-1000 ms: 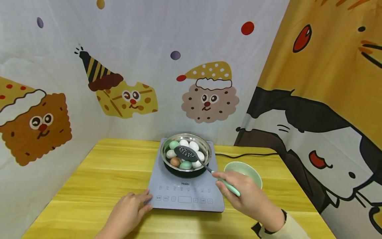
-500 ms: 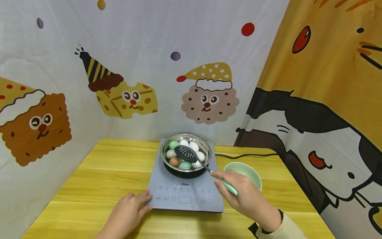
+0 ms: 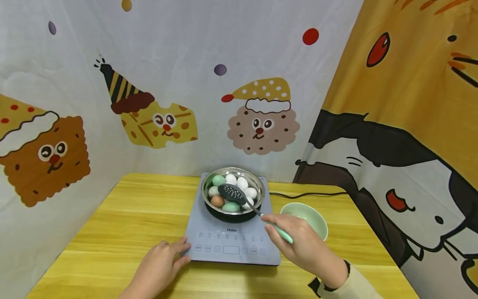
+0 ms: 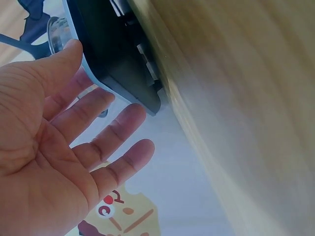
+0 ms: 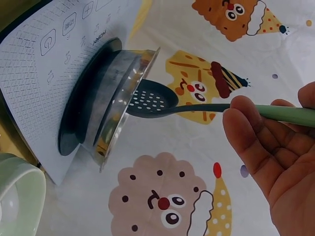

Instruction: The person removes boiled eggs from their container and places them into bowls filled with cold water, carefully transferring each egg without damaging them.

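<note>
My right hand (image 3: 302, 243) grips the green handle of a slotted spoon (image 3: 232, 193), with its dark perforated head over the eggs inside a metal bowl (image 3: 232, 171). White eggs (image 3: 242, 182), green eggs (image 3: 231, 207) and a brown egg (image 3: 218, 201) fill this bowl, some partly hidden by the spoon. The bowl sits on a grey induction cooktop (image 3: 231, 238). At the cooktop's front left corner, my left hand (image 3: 158, 265) touches the edge with its fingertips. The left wrist view shows the same hand (image 4: 64, 132) with fingers spread and loosely extended.
A pale green bowl (image 3: 321, 224) stands right of the cooktop, partly behind the right hand. Behind it, a black cord (image 3: 310, 194) runs across the wooden table (image 3: 123, 224). Printed cartoon curtains (image 3: 168, 62) hang close behind the table.
My right hand has shifted slightly left with the spoon handle. The brown egg and some others have moved a little in the metal bowl. My left hand has stayed in place.
</note>
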Motion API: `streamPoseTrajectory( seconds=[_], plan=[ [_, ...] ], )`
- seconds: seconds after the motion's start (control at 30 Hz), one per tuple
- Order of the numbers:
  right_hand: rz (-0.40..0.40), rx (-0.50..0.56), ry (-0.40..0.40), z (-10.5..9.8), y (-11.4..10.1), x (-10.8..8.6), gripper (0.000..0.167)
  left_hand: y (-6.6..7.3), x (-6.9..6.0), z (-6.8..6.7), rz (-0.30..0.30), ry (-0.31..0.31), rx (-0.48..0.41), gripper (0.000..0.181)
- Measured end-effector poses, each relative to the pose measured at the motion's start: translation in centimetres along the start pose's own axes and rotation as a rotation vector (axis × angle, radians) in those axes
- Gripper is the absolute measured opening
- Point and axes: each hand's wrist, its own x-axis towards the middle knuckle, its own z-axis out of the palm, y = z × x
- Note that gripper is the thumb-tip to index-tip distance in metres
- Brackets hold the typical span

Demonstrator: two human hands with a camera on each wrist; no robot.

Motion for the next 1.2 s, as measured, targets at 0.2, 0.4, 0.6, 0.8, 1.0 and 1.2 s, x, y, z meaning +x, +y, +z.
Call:
streamPoseTrajectory(
  seconds=[0.2,0.4,0.6,0.8,1.0,1.2],
  plan=[
    [0.034,0.013,0.011,0.1,0.1,-0.1,0.026,0.1,-0.1,-0.1,-0.003,0.0,-0.005,0.031],
    [0.015,0.034,0.035,-0.1,0.6,-0.6,0.029,0.1,0.0,-0.1,-0.006,-0.003,-0.004,0.031],
    [-0.027,0.074,0.08,-1.1,1.1,-1.3,0.027,0.1,-0.1,-0.1,-0.006,-0.001,-0.004,0.031],
    [-0.119,0.134,0.136,-1.6,1.8,-2.0,0.02,0.1,-0.1,-0.2,-0.007,0.001,-0.005,0.031],
    [-0.114,0.236,0.145,-1.6,2.9,-2.5,0.021,0.1,0.0,-0.3,-0.006,-0.004,-0.007,0.031],
    [-0.02,0.402,0.148,-2.0,3.5,-2.7,0.029,0.0,0.0,-0.2,-0.016,-0.021,-0.026,0.031]
  ],
)
